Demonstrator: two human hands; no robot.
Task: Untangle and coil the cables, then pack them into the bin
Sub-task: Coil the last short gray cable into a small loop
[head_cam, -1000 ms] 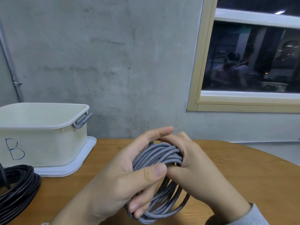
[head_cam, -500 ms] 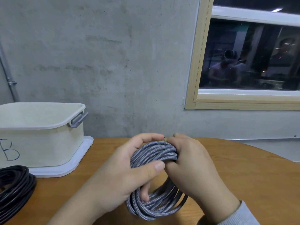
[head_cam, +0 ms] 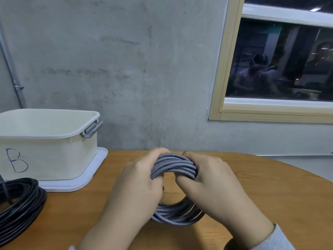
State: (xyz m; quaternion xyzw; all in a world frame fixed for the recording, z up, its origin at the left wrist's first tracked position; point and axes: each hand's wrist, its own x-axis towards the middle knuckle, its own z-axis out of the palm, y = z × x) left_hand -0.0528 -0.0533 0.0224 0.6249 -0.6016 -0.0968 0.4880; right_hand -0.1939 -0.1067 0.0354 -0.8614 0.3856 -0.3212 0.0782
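Note:
A grey braided cable (head_cam: 173, 166) wound into a coil stands upright on the wooden table (head_cam: 270, 192) in front of me. My left hand (head_cam: 138, 183) grips the coil's left side, fingers curled over its top. My right hand (head_cam: 212, 179) grips the right side, its thumb tucked under the upper strands. The coil's lower loops (head_cam: 176, 213) show between my wrists. The cream bin (head_cam: 46, 147) marked "B" stands at the left on its white lid (head_cam: 93, 170); its inside is hidden from here.
A coil of black cable (head_cam: 19, 201) lies at the table's left edge, in front of the bin. A concrete wall and a wood-framed window (head_cam: 225, 69) stand behind the table. The table's rounded edge curves off at the right.
Both hands have shifted outward to the coil's two sides, and my left thumb no longer crosses its front. The coil has turned so that its opening faces me.

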